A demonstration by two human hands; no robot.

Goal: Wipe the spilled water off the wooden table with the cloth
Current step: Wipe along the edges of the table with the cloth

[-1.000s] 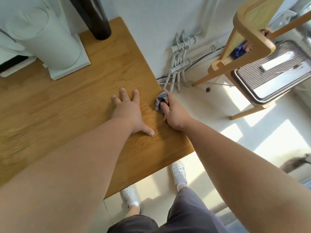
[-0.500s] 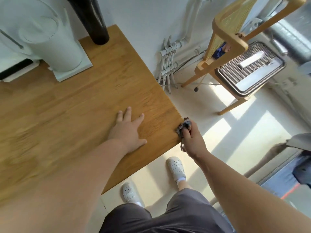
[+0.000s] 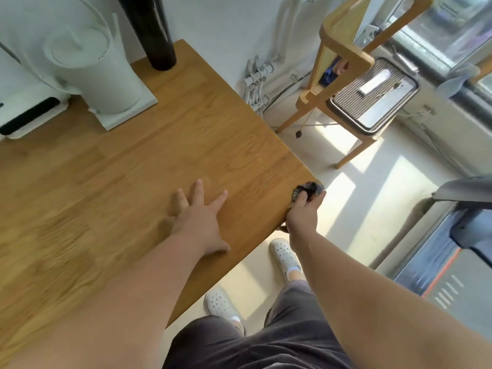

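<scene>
Our right grip [image 3: 303, 214] clutches the dark cloth [image 3: 308, 190] at the wooden worktop's [image 3: 186, 145] corner, centre-right of frame. It looks soft and light, and we judge it best held wadded. Our left grip [image 3: 198, 222] rests flat, released.

Bunched cloth [image 3: 308, 189] at table [image 3: 165, 166] corner

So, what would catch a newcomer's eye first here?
The right hand grips a dark crumpled cloth at the right corner of the wooden table. The left hand lies flat on the top, fingers spread. A white appliance stands at the table's far left.
</scene>
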